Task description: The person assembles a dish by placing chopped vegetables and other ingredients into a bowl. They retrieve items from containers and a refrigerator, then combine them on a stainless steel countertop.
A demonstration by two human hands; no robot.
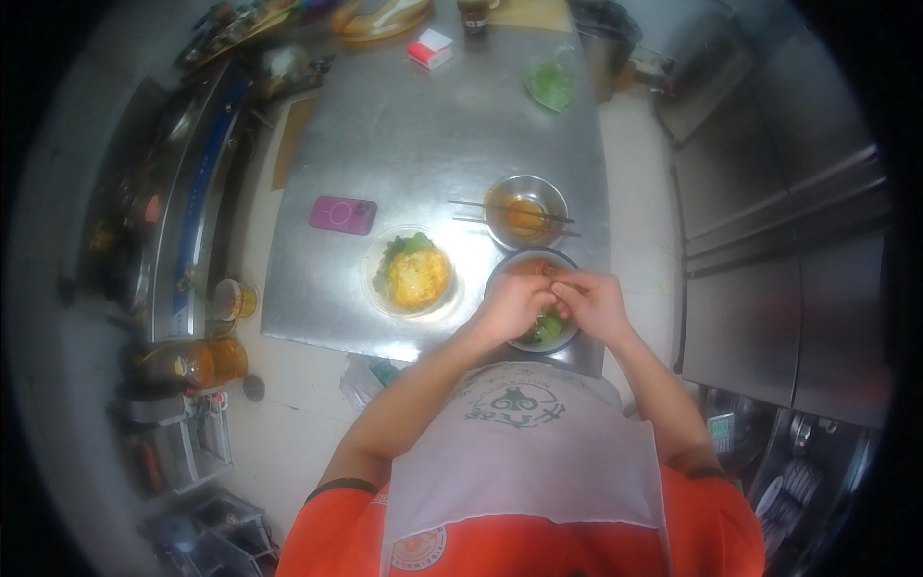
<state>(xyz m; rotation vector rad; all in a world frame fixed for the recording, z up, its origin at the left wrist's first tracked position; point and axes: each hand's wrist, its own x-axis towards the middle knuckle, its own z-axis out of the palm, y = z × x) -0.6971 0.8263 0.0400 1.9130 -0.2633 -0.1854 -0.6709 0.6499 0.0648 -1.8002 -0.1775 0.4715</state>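
Note:
My left hand and my right hand meet over a dark-rimmed bowl at the table's near right. Both have their fingers pinched together; whatever they hold is too small and hidden to name. Green leaves show in the bowl below my fingers, with something orange-red at its far side. Just beyond stands a metal bowl with yellow-orange food inside. Two chopsticks lie across its rim. Left of my hands, a clear round dish holds a fried egg against green leaves.
A purple phone lies on the metal table. Farther off are a red-and-white box, a dark jar and a green leafy-looking item. Stove equipment lines the left; steel cabinets stand right.

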